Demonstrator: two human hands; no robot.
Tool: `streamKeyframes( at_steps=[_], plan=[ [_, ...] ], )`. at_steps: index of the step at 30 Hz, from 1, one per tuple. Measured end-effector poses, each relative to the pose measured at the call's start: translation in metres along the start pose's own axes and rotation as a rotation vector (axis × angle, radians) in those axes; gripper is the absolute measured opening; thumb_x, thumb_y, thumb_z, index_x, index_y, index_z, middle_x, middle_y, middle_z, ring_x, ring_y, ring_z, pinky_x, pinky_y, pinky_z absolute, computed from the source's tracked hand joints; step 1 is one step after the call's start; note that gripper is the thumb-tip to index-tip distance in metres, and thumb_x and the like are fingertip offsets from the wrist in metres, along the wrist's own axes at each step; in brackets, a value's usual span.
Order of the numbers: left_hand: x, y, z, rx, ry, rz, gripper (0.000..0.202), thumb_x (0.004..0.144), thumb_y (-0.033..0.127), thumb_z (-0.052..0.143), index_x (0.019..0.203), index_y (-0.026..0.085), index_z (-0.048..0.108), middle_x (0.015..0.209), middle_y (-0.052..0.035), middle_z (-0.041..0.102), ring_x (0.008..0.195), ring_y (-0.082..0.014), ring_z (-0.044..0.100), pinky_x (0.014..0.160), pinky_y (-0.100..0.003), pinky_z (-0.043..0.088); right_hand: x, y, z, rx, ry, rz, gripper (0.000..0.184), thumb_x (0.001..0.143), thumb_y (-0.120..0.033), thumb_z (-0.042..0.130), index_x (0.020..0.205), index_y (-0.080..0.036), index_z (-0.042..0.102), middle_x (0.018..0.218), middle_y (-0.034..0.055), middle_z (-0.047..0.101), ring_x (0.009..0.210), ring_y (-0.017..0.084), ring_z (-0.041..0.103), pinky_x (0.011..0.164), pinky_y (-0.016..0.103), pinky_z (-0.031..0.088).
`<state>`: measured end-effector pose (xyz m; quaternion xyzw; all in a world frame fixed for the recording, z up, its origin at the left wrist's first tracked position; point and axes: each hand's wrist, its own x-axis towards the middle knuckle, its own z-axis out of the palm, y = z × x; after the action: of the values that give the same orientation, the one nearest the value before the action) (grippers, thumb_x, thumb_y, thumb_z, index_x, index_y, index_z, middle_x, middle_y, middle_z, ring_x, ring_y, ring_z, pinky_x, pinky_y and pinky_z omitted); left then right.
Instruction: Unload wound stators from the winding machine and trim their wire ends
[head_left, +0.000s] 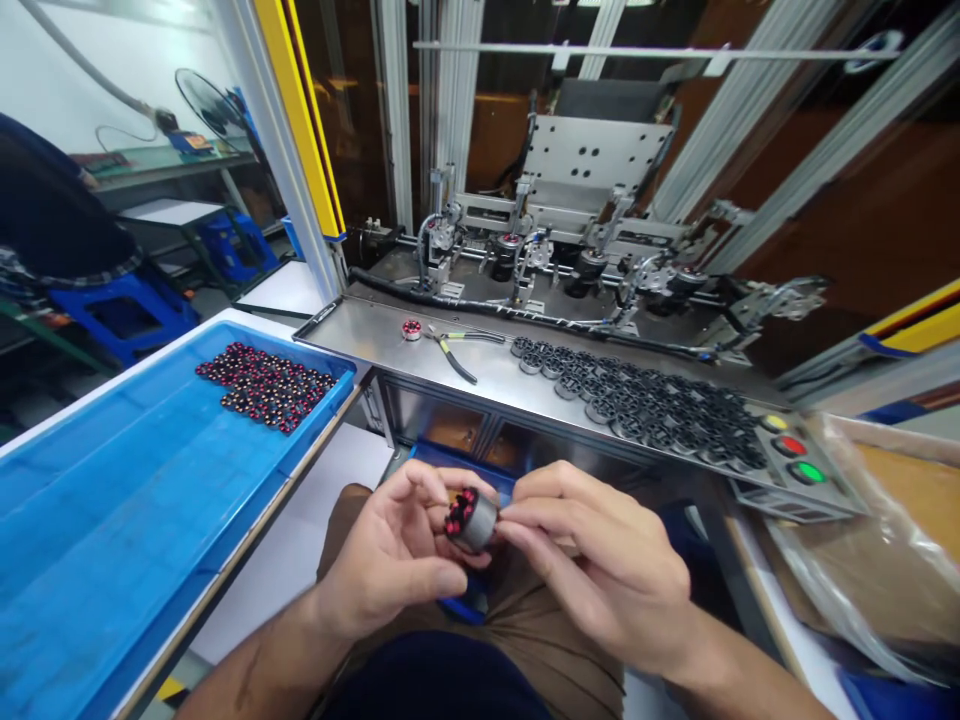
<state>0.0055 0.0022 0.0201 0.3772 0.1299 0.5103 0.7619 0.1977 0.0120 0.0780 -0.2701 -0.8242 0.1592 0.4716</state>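
Above my lap, my left hand [409,550] cradles a small motor stator [472,520], fingers curled around it. The stator has a grey metal ring outside and red-and-black wound poles facing left. My right hand [600,560] is closed in a pinch at the stator's right side. Its thumb and fingertips meet right at the edge, and whatever lies between them is too small to make out. On the steel ledge ahead lie pliers [452,350] with yellow-and-black handles, beside a single red-wound stator [411,330].
Many black ring-shaped parts [637,395] cover the ledge's right side, near a button box [806,460]. At left, a blue tray [150,490] holds a cluster of red-wound stators [266,385]. Machine fixtures [585,260] stand behind the ledge. A person [60,210] is at far left.
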Motion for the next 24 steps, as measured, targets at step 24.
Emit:
streamKeyframes(
  at_steps=[24],
  plan=[
    [0.020, -0.001, -0.008, -0.159, -0.051, -0.185, 0.041, 0.086, 0.052, 0.065, 0.103, 0.016, 0.061, 0.098, -0.0098, 0.073, 0.097, -0.0212, 0.071, 0.086, -0.032, 0.056, 0.010, 0.000, -0.003, 0.110, -0.072, 0.103, 0.011, 0.088, -0.003, 0.060, 0.083, -0.013, 0.064, 0.077, 0.0045, 0.064, 0.073, 0.010, 0.060, 0.065, 0.021, 0.050]
  ],
)
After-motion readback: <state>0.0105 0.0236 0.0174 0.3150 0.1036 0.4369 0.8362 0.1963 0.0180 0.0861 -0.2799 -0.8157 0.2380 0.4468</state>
